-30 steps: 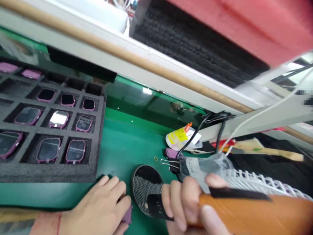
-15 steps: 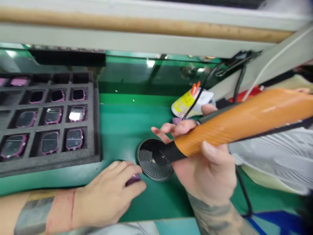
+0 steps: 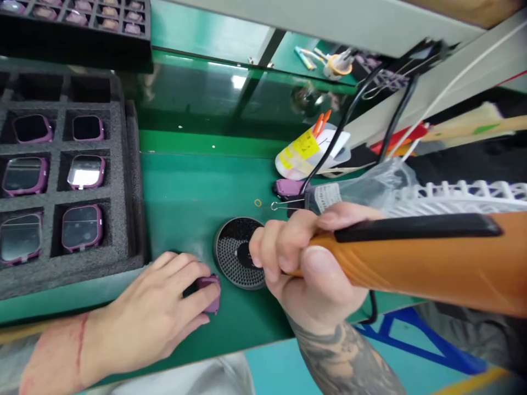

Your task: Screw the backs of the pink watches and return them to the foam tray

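My left hand (image 3: 164, 307) rests on the green table, its fingers closed around a small purple watch case (image 3: 211, 296). My right hand (image 3: 310, 258) grips the narrow end of an orange tool (image 3: 420, 263) with a black strip along its top; the tool's wide end runs out of view at the right. Below and left of that hand lies a round black dish with a perforated grid (image 3: 236, 260), partly hidden by the fingers. At the left, a grey foam tray (image 3: 123, 236) holds several purple-framed watch cases in its compartments.
A white cup with a yellow label (image 3: 296, 156) lies tilted near the back, with another purple piece (image 3: 288, 187) beside it. Black cables (image 3: 349, 112) hang at the right. Clear plastic bags (image 3: 370, 189) lie beyond my right hand. A second tray (image 3: 135, 33) stands at the upper left.
The view has shifted. My right hand has changed its hold, and the orange tool has swung from slanting up to nearly level. More of the purple case shows in my left hand.
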Demonstrator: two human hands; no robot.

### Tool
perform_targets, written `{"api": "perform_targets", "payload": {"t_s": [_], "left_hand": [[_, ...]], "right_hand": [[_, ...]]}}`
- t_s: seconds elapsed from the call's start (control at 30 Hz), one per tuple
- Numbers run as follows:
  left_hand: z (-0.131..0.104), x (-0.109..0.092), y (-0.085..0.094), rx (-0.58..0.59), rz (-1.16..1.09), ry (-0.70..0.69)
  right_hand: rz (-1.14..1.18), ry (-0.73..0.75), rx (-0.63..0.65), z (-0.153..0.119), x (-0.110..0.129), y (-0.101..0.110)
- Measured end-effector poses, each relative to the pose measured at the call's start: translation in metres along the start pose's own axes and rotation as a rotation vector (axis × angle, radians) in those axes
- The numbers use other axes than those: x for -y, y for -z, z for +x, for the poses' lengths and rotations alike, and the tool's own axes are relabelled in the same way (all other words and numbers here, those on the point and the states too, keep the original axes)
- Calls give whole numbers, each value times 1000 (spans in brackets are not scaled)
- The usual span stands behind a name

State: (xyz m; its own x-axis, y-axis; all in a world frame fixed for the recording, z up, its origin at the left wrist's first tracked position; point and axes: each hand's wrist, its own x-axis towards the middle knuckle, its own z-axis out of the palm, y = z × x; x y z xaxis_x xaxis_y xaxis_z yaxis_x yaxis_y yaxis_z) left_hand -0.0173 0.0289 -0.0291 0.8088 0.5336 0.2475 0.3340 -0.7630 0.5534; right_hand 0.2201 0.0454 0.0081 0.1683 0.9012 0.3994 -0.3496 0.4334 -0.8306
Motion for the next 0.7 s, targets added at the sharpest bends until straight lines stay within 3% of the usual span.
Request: {"api": "perform_targets", "payload": {"t_s": [0.5,0.7], "left_hand": [[0,0,0,-55,-8,-30],[3,0,0,-36,-46,-9]], "right_hand": [[-82,-50,68,4,-9,-5],[-196,-146,32,-4,28,8]]}}
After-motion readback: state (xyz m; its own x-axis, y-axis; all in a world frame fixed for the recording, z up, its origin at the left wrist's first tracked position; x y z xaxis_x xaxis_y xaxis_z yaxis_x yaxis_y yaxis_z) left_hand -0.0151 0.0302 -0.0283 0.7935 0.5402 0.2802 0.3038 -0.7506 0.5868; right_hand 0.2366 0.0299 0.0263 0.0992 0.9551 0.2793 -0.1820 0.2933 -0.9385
